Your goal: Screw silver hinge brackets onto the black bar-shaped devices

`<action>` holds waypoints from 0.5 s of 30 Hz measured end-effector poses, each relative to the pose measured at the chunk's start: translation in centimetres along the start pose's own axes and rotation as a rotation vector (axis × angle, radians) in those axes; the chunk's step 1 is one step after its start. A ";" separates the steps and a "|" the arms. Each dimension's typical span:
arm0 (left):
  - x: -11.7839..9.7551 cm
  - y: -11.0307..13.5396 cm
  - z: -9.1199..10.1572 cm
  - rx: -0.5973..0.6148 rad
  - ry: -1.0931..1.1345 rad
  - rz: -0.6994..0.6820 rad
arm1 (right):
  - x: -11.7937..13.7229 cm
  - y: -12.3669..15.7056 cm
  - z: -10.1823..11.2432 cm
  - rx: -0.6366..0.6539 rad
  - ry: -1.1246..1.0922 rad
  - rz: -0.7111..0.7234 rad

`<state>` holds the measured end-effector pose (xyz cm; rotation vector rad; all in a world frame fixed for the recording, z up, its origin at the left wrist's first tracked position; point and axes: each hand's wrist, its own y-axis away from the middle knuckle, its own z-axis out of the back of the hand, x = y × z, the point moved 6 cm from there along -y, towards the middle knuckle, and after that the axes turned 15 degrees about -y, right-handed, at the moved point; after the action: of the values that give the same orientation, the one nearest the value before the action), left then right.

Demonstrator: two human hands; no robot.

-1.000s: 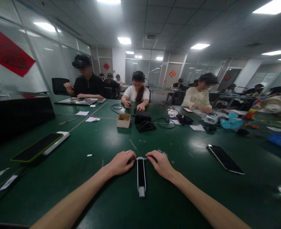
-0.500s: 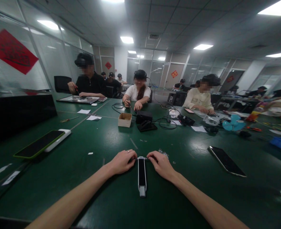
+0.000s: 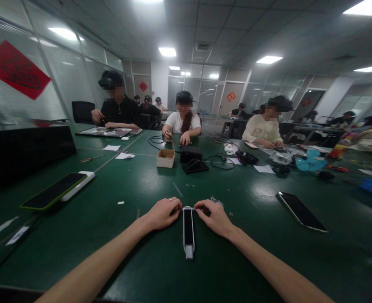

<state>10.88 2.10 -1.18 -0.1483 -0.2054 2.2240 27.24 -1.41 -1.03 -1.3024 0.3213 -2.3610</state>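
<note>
A slim device (image 3: 188, 227) with a white rim, a long black face and a pale grey block at its near end lies on the green table in front of me. Across its far end runs a small, thin crosspiece. My left hand (image 3: 166, 213) pinches the crosspiece's left end between thumb and fingers. At the other end, my right hand (image 3: 213, 217) is closed in the same way, with its fingertips on the right tip. What exactly the fingertips cover is too small to make out. Small shiny metal pieces (image 3: 217, 201) lie just beyond my right hand.
On the right lies a phone (image 3: 302, 211); on the left, a green-edged phone (image 3: 54, 190) rests by a white slab. Farther off are a small open box (image 3: 165, 158), a black stand (image 3: 195, 166), a screwdriver (image 3: 92, 158) and blue fan blades (image 3: 311, 161). People sit across the table (image 3: 135, 269).
My hands and the device stay almost where they were. The view has shifted very slightly. Across the table, a person's hand has moved a little to the right.
</note>
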 end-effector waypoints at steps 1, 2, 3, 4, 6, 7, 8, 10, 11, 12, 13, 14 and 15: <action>0.0 0.0 0.0 0.002 -0.002 -0.001 | 0.0 0.0 0.0 0.000 -0.005 0.003; 0.0 0.0 0.0 0.007 -0.004 -0.002 | 0.0 0.0 0.0 0.002 -0.009 0.005; 0.0 0.0 0.0 0.012 -0.004 -0.002 | -0.1 0.0 0.0 0.006 -0.013 0.006; -0.1 0.0 0.0 0.017 -0.003 0.000 | -0.1 0.0 -0.1 0.009 -0.015 0.006; -0.1 0.0 0.1 0.021 0.001 0.002 | -0.1 0.0 -0.1 0.014 -0.018 0.007; -0.1 0.0 0.1 0.018 0.002 0.002 | -0.1 0.0 -0.1 0.017 -0.017 0.008; -0.1 0.0 0.1 0.013 0.002 0.001 | -0.1 0.0 -0.1 0.017 -0.014 0.012; -0.1 0.0 0.1 0.008 0.002 -0.002 | 0.0 0.0 -0.1 0.016 -0.002 0.023; -0.1 0.0 0.1 0.009 0.002 -0.003 | 0.1 0.0 -0.2 0.016 0.005 0.029; 0.0 0.0 0.0 0.011 0.002 -0.003 | 0.1 0.0 -0.2 0.016 0.014 0.035; 0.0 0.0 0.0 0.013 0.004 -0.003 | 0.1 -0.1 -0.2 0.014 0.024 0.038; 0.0 0.0 0.0 0.015 0.006 -0.003 | 0.1 -0.1 -0.2 0.012 0.035 0.041; 0.0 0.0 0.0 0.015 0.007 -0.003 | 0.2 -0.1 -0.2 0.010 0.046 0.042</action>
<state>10.90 2.10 -1.20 -0.1480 -0.1849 2.2209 26.94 -1.41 -1.01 -1.2269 0.3469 -2.3569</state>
